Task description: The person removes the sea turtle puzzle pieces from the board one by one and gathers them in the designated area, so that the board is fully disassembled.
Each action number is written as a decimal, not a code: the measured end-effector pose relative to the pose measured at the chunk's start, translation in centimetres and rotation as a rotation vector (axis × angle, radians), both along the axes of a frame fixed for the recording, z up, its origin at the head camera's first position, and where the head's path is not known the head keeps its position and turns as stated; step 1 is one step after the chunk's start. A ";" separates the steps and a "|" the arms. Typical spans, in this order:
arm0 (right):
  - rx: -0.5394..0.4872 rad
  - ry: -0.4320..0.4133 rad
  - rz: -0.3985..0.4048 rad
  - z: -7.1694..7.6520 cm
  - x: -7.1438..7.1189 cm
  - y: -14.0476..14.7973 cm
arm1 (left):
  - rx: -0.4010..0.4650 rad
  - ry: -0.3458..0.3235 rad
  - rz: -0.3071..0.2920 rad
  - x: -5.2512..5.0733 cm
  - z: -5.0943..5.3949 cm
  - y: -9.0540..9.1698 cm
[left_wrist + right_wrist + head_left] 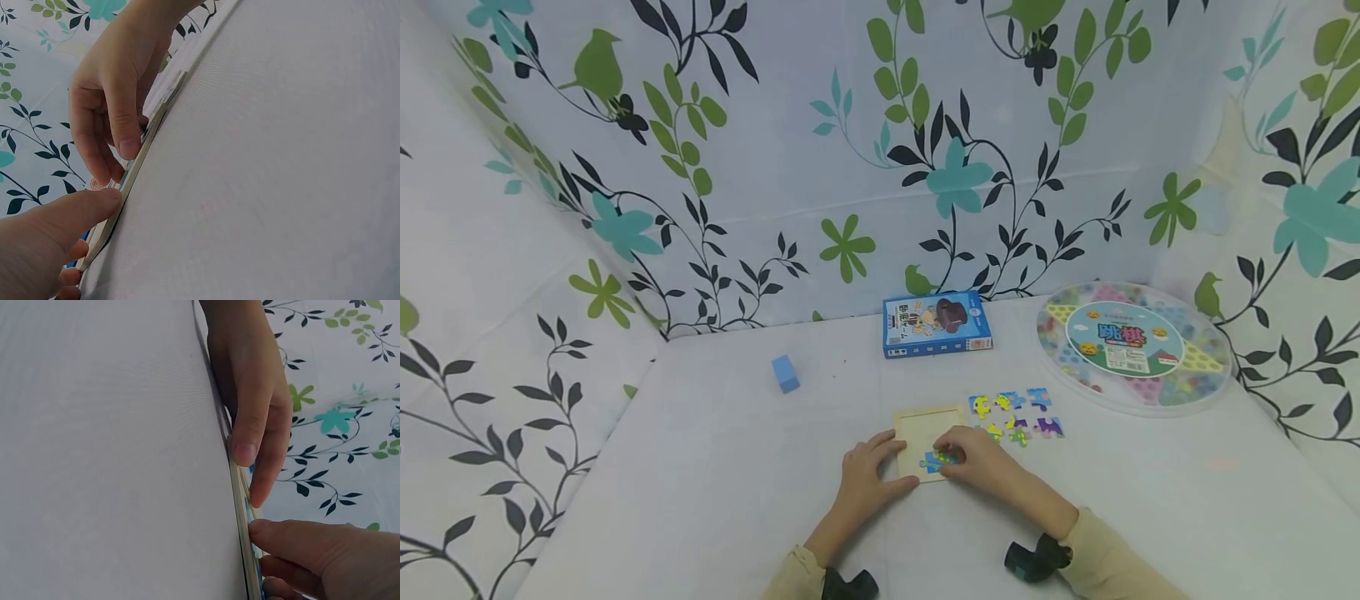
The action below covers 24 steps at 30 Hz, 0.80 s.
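A small wooden puzzle tray (917,425) lies flat on the white table. My left hand (867,473) holds its left side and lower corner, the thumb at the near edge and the fingers along the left edge. Over the tray's lower right part, my right hand (981,458) pinches a puzzle piece between thumb and fingers; its fingers hide much of that piece. Blue and green joined puzzle pieces (932,462) show in the tray beside the fingertips. In the left wrist view the tray (128,181) appears edge-on, with the left thumb on its rim.
Several loose jigsaw pieces (1047,427) lie right of the tray. Behind stands a blue puzzle box (936,325) lying flat. A round clear board-game case (1131,346) sits at the back right. A blue block (786,374) lies at the back left. Patterned cloth (760,167) hangs behind.
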State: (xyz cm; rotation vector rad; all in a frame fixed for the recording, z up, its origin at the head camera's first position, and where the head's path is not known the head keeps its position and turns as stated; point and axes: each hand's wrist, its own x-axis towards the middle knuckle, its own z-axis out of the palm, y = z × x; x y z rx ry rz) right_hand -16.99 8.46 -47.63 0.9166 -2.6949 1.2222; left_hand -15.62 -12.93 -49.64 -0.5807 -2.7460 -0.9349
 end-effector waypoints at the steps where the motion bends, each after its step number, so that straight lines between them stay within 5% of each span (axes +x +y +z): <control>1: 0.000 0.003 0.005 -0.1 -0.1 0.0 | 0.000 0.000 0.000 0.0 0.0 0.0; 24: -0.001 0.006 0.023 -0.2 0.1 0.1 | 0.000 0.039 -0.005 0.2 0.0 0.0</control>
